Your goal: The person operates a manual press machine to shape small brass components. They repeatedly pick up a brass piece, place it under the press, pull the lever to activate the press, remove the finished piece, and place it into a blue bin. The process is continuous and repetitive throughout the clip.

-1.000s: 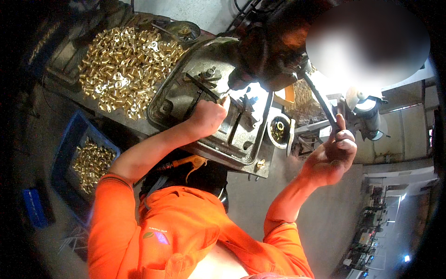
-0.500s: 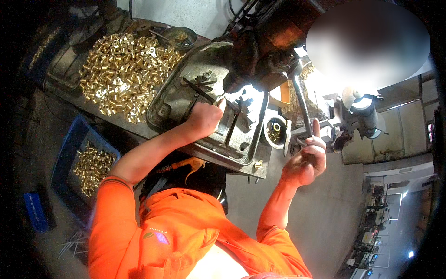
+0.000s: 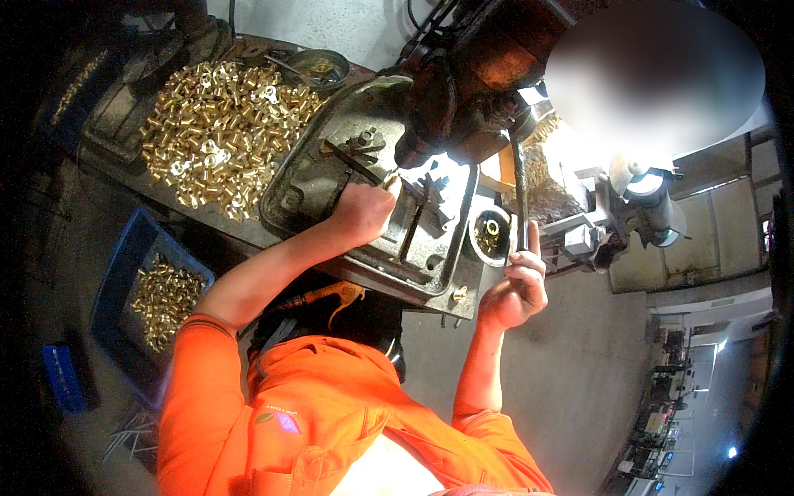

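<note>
Left fingers (image 3: 384,198): curled in, reaching over the machine table (image 3: 306,178), just below the dark machine head (image 3: 471,107). Glare at the tips; I can't tell whether they pinch a part. Right fingers (image 3: 529,273): wrapped round the lower end of a dark lever (image 3: 521,186), index extended up along it. Lever hangs from the machine head, on my right, close to upright.

Writing: my orange shirt (image 3: 331,397) carries a small emblem (image 3: 288,422) in purple and green on the chest, tiny pale lettering beside it. Blue box (image 3: 64,378) at far left bears pale marks, too small to make out.

Containers: blue crate (image 3: 120,256), below the bench (image 3: 475,277) on my left, holds a loose heap of small brass parts (image 3: 168,298). White-rimmed bowl (image 3: 472,223), just right of the machine table, holds yellowish bits (image 3: 486,241) and a pale ring (image 3: 492,226). Dark round dish (image 3: 341,78) at the far side has some yellowish material inside; kind unclear.

Loose: large pile of brass fittings (image 3: 227,132) directly on the bench, left of the machine table; some show flat, holed flanges. A single brass piece (image 3: 460,293) sits near the bench's front right corner. Orange-yellow air gun (image 3: 335,291) at the bench front, nozzle downward.
</note>
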`<state>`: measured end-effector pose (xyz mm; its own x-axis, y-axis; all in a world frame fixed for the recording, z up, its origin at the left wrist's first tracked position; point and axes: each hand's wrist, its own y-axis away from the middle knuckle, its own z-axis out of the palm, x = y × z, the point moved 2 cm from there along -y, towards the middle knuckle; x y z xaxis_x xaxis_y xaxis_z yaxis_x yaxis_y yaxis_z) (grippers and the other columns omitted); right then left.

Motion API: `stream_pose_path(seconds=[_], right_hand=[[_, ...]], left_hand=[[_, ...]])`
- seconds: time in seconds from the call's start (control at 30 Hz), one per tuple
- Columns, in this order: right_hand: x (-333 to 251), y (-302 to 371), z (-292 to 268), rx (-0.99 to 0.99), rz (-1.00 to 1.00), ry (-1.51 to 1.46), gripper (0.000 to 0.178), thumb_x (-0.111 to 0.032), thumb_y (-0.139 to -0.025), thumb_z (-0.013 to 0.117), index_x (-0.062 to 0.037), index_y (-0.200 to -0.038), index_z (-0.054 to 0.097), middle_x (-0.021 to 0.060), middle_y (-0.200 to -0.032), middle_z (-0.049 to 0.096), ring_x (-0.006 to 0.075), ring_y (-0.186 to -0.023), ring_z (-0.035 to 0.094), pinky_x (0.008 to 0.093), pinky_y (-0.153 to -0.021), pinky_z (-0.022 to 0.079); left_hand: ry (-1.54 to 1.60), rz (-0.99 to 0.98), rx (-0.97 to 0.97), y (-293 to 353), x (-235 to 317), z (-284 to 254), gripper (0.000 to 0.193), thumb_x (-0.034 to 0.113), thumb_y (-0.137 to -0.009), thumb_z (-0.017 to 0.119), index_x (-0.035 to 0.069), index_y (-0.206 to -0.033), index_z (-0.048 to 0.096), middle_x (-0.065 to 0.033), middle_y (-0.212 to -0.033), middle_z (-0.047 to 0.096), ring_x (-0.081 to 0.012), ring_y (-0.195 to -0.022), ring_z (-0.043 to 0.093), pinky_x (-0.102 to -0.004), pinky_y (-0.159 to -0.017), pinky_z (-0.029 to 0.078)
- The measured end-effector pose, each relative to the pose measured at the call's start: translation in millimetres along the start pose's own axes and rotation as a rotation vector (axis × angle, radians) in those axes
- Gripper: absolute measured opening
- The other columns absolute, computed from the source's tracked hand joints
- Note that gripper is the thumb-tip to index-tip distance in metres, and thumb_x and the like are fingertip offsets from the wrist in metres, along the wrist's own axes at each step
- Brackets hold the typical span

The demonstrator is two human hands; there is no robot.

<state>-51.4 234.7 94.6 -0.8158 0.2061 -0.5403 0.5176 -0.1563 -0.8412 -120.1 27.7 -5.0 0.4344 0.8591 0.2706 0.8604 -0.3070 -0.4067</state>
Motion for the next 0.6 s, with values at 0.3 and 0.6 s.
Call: stream_pose_path(seconds=[0.3,0.6], right_hand=[[20,21,-6,-0.063,0.048,0.041,0.020,0.003,-0.047,0.037,0.0060,-0.063,0.049,0.0157,-0.076,0.055,0.0437,-0.109,0.049,0.0579,-0.104,0.022],[37,37,-11,-0.111,0.128,0.101,0.030,0.006,-0.049,0.037,0.0070,-0.069,0.059,0.0167,-0.088,0.060,0.0395,-0.112,0.050,0.0472,-0.101,0.027]], left_hand=[[0.034,-0.009,0.031,-1,-1,5,0.008,0.004,-0.064,0.060,-0.001,-0.070,0.061,-0.0158,-0.053,0.057,-0.0304,-0.048,0.058,-0.0405,-0.044,0.043],[0.036,-0.001,0.039,0,-1,8,0.014,0.004,-0.062,0.061,-0.001,-0.075,0.062,-0.0138,-0.054,0.057,-0.0298,-0.049,0.058,-0.0400,-0.043,0.041]])
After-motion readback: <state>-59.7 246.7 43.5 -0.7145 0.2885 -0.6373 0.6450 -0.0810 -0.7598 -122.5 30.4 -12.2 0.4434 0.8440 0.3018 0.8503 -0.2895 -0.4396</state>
